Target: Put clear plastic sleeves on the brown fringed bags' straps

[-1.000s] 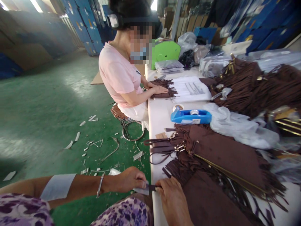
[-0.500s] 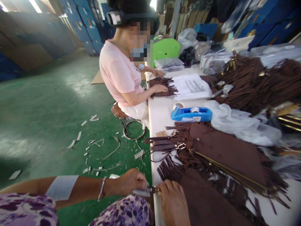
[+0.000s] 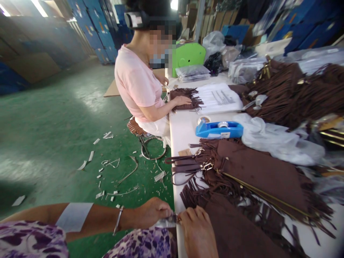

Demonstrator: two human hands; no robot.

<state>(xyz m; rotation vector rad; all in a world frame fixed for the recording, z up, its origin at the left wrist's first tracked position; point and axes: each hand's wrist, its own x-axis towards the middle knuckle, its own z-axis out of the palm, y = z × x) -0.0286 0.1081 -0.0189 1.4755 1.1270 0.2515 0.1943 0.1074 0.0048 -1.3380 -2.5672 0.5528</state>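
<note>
My left hand [image 3: 154,213] is closed in a pinch on a strip of clear plastic film [image 3: 164,223] at the table's front edge. Right beside it, my right hand [image 3: 199,231] has its fingers closed round a small metal clasp [image 3: 177,217], mostly covered by the fingertips. Film and clasp meet between the two hands. Under and beyond my right hand lies a dark brown fringed bag [image 3: 239,225]. A second brown fringed bag [image 3: 258,172], with a gold zip, metal clips and strap loops, rests just behind it.
A blue tape dispenser [image 3: 219,129] and crumpled plastic bags [image 3: 279,139] are farther along the table [image 3: 182,127]. A co-worker in a pink shirt [image 3: 137,79] sits there, one hand on a brown fringed piece [image 3: 178,94]. Brown fringed goods [image 3: 292,93] pile up at right. Scraps litter the green floor.
My left hand has shifted slightly right, closer to my right hand, and the film now covers more of the clasp. The co-worker's far hand has drawn back from the brown piece.
</note>
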